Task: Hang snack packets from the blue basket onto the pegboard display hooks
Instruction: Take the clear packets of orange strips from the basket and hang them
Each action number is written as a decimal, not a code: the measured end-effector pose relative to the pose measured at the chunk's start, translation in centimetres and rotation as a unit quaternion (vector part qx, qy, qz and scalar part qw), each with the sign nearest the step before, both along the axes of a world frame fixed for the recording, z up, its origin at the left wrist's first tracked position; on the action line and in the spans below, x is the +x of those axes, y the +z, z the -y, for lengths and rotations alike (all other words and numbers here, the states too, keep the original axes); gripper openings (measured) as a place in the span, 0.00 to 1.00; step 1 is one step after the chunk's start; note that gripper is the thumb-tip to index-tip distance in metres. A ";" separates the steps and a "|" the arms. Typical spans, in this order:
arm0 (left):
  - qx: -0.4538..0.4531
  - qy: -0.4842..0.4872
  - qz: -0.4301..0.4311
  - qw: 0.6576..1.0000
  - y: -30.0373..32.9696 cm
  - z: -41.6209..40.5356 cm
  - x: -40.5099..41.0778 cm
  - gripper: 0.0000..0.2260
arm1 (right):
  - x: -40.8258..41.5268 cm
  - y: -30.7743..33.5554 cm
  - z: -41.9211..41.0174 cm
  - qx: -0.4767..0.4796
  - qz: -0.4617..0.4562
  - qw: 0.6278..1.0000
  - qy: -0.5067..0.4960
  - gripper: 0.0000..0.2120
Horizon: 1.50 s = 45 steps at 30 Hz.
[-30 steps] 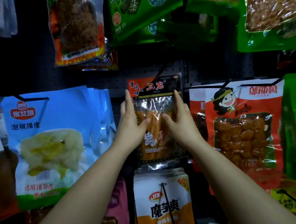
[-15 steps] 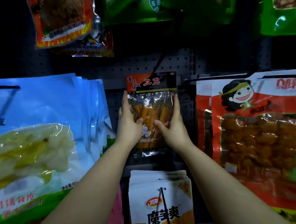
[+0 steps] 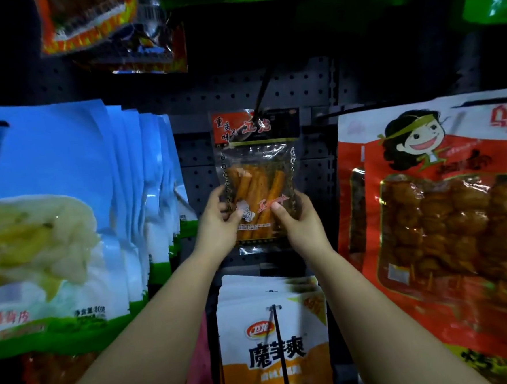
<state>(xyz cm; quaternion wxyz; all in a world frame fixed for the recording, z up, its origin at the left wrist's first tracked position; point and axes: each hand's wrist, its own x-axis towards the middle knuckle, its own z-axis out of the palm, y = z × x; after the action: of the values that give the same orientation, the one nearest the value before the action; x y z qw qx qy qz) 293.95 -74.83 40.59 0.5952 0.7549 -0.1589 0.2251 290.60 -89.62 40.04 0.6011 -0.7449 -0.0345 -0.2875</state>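
While your left hand [image 3: 218, 224] and right hand [image 3: 298, 223] pinch its lower edges, the snack packet [image 3: 258, 176] hangs on the hook [image 3: 264, 89]; judged seated, release pending. Blue basket out of view, remainder unknown.

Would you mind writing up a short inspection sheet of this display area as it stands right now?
Surface: dark pegboard, bare holes around the centre hook.
Job's things: clear snack packet of orange sticks hangs on the black hook; blue basket not in view.
Clutter: nothing seen.
Grippers: left hand and right hand both grip the packet's lower half, thumbs on its front.
Cables: nothing seen.
Surroundings: blue packets at left, red cartoon packets at right, white-and-orange packets below, more packets above.
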 end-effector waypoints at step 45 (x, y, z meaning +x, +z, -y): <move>0.121 -0.347 -0.403 0.838 -45.8 5.3 -40.2 0.09 | -53.3 -44.1 3.8 0.185 -0.444 0.827 -0.290 0.07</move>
<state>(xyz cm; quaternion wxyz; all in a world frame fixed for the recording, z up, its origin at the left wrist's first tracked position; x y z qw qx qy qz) 253.73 -80.13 -5.26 0.5493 0.7406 -0.1822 -0.3416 237.33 -93.46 -4.06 0.5670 -0.6427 0.5077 -0.0875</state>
